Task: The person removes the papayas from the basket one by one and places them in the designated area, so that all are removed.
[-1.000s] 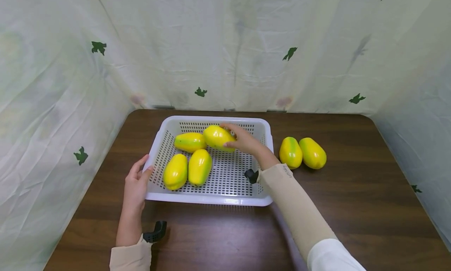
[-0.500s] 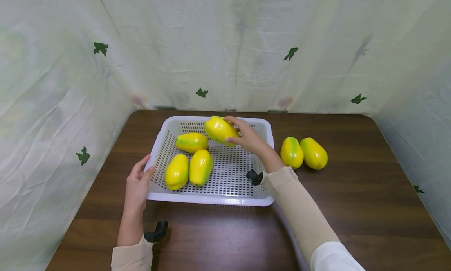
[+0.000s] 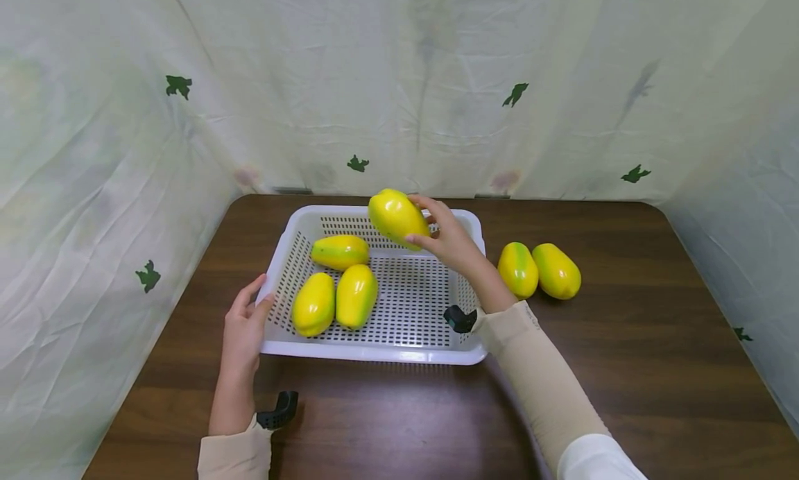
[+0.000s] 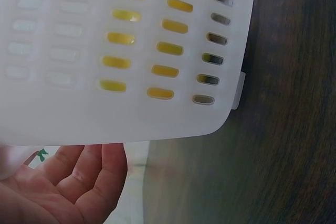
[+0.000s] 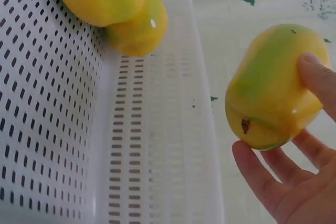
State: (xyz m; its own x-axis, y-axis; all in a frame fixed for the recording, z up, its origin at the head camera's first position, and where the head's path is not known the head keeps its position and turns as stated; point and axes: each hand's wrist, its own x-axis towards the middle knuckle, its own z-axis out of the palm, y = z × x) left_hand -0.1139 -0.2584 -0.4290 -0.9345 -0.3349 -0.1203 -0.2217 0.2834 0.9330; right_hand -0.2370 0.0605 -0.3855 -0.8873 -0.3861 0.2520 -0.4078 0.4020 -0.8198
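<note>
My right hand (image 3: 451, 238) grips a yellow papaya (image 3: 397, 218) with green streaks, thumb on one side and fingers on the other. The papaya hangs over the far wall of a white perforated plastic basket (image 3: 374, 353). In the right wrist view, this papaya (image 5: 275, 87) shows its brown stem spot and stands apart from the basket wall (image 5: 178, 129). Three papayas (image 3: 356, 296) lie in the basket's left half. At the left side, my left hand (image 3: 245, 327) holds the rim; its curled fingers (image 4: 107, 177) show beneath the rim in the left wrist view.
Two more papayas (image 3: 538, 270) lie side by side on the brown wooden table (image 3: 655, 369), right of the basket. A pale cloth curtain (image 3: 431, 84) with green leaf shapes stands behind and at both sides. Black camera mounts (image 3: 277, 410) project from the wrists.
My right hand has lifted the papaya up out of the basket, moving slightly to the right and toward the far wall. The left hand stays at the rim.
</note>
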